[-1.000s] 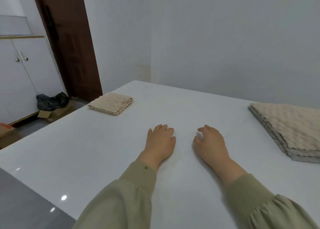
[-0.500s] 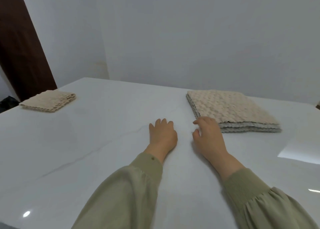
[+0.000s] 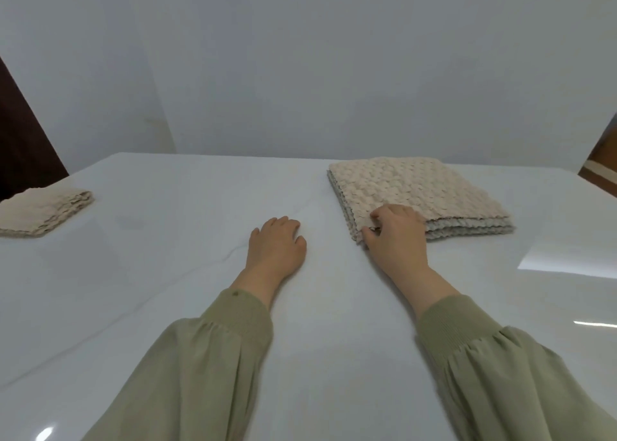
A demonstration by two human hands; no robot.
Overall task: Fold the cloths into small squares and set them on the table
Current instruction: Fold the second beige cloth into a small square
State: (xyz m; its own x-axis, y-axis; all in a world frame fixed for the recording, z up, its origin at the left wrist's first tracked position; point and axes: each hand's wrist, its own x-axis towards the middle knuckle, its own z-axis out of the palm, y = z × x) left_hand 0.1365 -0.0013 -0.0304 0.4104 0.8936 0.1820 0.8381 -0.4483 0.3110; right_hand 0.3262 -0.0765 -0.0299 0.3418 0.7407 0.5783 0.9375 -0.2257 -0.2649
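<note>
A stack of beige textured cloths [image 3: 417,190] lies flat on the white table [image 3: 167,273], right of centre. My right hand [image 3: 395,237] is at the stack's near left corner, fingers curled over the top cloth and thumb under its edge, pinching it. My left hand [image 3: 277,247] rests flat on the bare table, palm down, a little left of the stack. A small folded beige cloth [image 3: 43,207] sits at the table's far left edge.
A plain white wall runs behind the table. A dark wooden door [image 3: 23,147] stands at the left, and a brown wooden edge [image 3: 604,160] shows at the far right. Bright reflections mark the glossy tabletop on the right.
My right hand has moved forward and right from the bare table onto the stack's near corner and taken hold of the top cloth. The view has swung right. My left hand has stayed flat.
</note>
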